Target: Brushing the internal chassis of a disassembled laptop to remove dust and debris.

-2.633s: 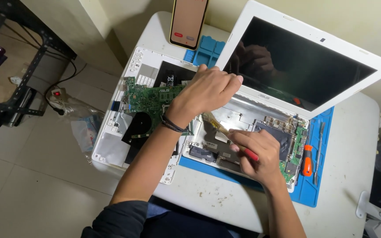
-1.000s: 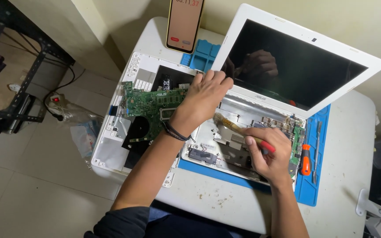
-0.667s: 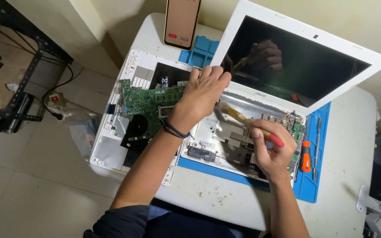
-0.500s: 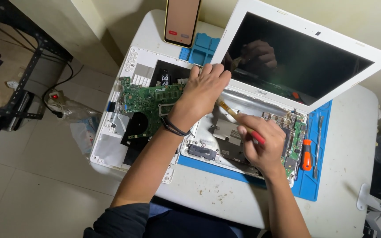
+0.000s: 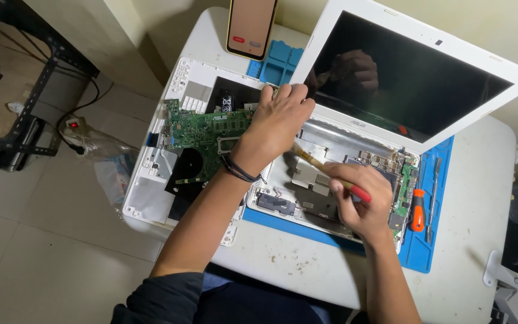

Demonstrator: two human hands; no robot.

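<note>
White table [image 5: 307, 270] w/ blue mat [image 5: 422, 255]: laptop base [image 5: 331, 186] already opened, green board [image 5: 202, 135] out to its left. Left hand [image 5: 277, 120] rests flat, holding nothing; right hand [image 5: 358, 201] grips brush [image 5: 322, 168], bristles on the exposed base. Cleaning underway, reassembly not begun.

Two hands worked over the table: the left hand [image 5: 278, 123] at centre frame and the right hand [image 5: 361, 201] lower right of it. One brush [image 5: 331, 175] sat in the right hand. One opened white laptop [image 5: 415, 78] filled the upper right, with one green circuit board [image 5: 202, 135] left of centre. One phone [image 5: 252, 27] stood at the top. One blue mat [image 5: 427, 252] carried one orange-handled screwdriver [image 5: 416, 210] and one thin metal tool [image 5: 433, 192].
</note>
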